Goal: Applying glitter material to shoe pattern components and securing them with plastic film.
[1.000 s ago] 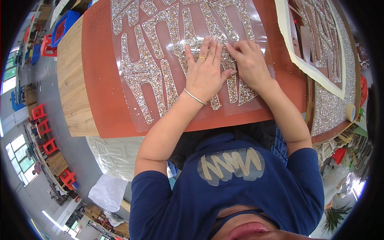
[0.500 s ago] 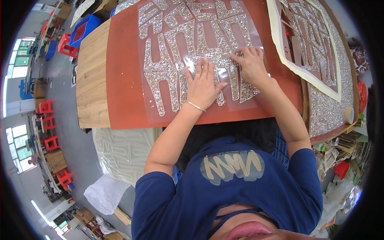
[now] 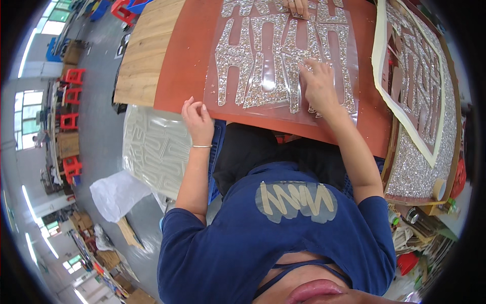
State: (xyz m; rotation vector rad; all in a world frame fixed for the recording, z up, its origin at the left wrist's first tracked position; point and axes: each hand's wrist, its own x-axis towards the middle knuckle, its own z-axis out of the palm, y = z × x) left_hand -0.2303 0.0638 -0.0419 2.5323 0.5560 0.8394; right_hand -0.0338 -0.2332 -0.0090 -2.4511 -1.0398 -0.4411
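Note:
A clear plastic sheet [image 3: 238,109] lies on the red mat, covered with glittering rhinestone-like panels [image 3: 266,83] in long branching shapes. My right hand [image 3: 321,88] rests over the panels at the sheet's right half, its fingers bent and drawn together. What is between its fingertips, if anything, is too small to make out. At the front left edge of the red mat [image 3: 174,66] is my left hand [image 3: 198,119], off the sheet, with loosely curled fingers, slightly apart, and nothing seen in them. Another person's hand [image 3: 297,7] touches the far part of the panels.
A pale-bordered cut-out template [image 3: 379,61] lies on a glittery surface [image 3: 412,172] at the right, near a tape roll [image 3: 439,188]. Bare wood planks [image 3: 144,55] adjoin the mat's left side. Below them sits a plastic-covered stack of pale sheets [image 3: 154,147]. Red stools [image 3: 71,120] stand farther left.
My left hand has lifted off the panels and moved left to the mat's front edge. My right hand stays over the panels. Another person's hand has come in at the far side.

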